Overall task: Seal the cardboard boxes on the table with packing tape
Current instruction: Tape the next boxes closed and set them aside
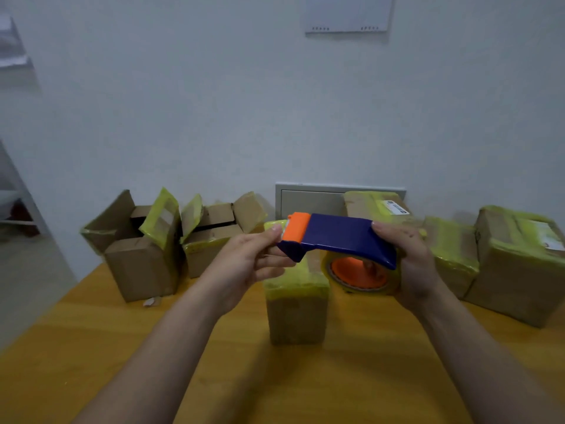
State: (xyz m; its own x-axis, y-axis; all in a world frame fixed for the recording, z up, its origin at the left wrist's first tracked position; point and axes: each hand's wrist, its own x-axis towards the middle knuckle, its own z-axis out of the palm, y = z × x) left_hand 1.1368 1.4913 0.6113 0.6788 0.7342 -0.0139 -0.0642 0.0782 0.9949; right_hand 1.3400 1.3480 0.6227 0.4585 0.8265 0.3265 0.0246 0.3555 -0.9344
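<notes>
A blue tape dispenser (pixel 339 237) with an orange cutter end and an orange-cored roll of yellowish tape (pixel 360 275) is held in the air above a small cardboard box (pixel 295 307) on the table. My right hand (pixel 409 264) grips the dispenser's roll end. My left hand (pixel 244 264) pinches the tape end at the orange cutter. The small box has yellow tape across its top. Two cardboard boxes (pixel 143 246) (pixel 214 237) with raised flaps stand at the back left.
Several taped boxes (pixel 516 270) (pixel 452 252) (pixel 376 206) stand at the back right against the white wall. The wooden table (pixel 107 347) has a left edge running diagonally. A grey panel (pixel 308 200) is set in the wall behind the boxes.
</notes>
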